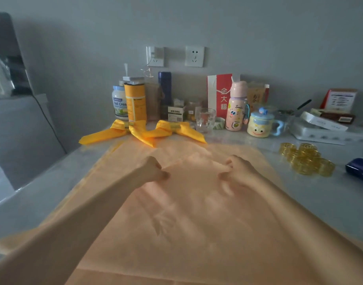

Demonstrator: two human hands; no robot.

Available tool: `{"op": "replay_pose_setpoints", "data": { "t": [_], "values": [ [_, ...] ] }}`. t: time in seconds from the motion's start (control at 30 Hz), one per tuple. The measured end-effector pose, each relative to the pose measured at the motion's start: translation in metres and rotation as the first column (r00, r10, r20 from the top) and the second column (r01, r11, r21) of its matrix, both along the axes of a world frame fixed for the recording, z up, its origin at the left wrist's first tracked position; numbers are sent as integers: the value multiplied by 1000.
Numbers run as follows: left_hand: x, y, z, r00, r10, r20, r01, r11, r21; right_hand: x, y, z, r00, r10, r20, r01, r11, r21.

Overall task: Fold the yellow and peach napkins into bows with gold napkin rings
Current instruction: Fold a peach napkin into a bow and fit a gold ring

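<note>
The big peach cloth napkin (186, 219) is spread flat on the grey tabletop (324, 202), right in front of me. My left grip (153, 171) and right grip (238, 171) are each pinched onto a bit of its fabric near the middle. Two yellow napkin bows (172, 128) sit at its far edge, and there's a pile of gold napkin rings (306, 161) off to the right.

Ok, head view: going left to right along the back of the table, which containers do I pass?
White jar → yellow canister → dark blue flask → clear glass → pink bottle → lidded yellow mug.
</note>
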State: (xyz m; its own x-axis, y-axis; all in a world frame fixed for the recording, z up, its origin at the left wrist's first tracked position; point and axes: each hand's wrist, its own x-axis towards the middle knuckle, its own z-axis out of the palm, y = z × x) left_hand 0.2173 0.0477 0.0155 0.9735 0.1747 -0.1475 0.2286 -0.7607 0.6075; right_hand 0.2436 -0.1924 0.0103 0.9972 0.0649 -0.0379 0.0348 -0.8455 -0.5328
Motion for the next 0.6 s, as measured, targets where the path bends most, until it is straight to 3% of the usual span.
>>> {"op": "replay_pose_setpoints", "data": {
  "t": [0.13,0.6],
  "values": [
    [10,16,8,994,-70,-86,66,997,-39,18,-1,3,995,-17,-99,29,991,127],
    [19,26,7,984,-157,-80,154,987,-42,28,-6,10,984,-3,-179,42,976,214]
  ]
}}
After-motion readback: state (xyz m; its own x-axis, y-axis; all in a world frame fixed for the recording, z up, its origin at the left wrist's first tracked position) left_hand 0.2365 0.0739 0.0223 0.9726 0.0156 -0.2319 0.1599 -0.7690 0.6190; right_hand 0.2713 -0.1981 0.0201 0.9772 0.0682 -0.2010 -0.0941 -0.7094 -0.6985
